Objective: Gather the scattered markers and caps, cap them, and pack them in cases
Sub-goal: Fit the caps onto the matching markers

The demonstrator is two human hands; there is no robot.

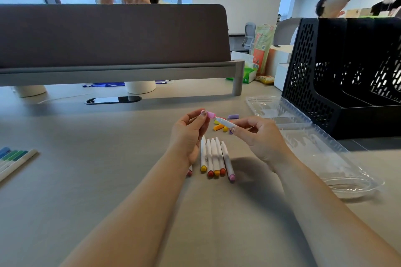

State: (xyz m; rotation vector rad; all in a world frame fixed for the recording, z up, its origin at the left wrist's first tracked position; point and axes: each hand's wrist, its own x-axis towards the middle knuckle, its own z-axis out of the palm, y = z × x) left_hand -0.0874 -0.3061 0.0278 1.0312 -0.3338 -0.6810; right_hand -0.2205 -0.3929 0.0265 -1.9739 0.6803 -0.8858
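A: Nearest you, 5 white plastic markers (214,158) with yellow, red, orange and pink ends are lying side by side on the grey table (108,180), tips pointing away from you. A 6th marker (189,171), with a pink end, is lying partly hidden under your left wrist.

B: At the table's left edge, a set of capped blue and green markers (13,157) is lying well apart from that row.

A: Just above the row, your left hand (188,134) is pinching a small pink plastic cap (209,114) between thumb and fingertips, the other fingers curling loosely.

B: Your right hand (258,136) is gripping an uncapped white marker (224,123) by its barrel, fingers curling round it, tip pointing left. The pink cap is sitting just beside that tip, not seated on it.

A: Beyond your hands, loose orange and yellow caps (218,127) are lying in a small heap, with a purple cap (233,116) just behind them.

B: To your right, a clear plastic hinged case (321,151) is lying open on the table, both halves facing up.

A: Behind it, a black perforated plastic file rack (314,71) is standing upright.

B: Farthest back, a grey padded desk screen (108,34) is running across the table.
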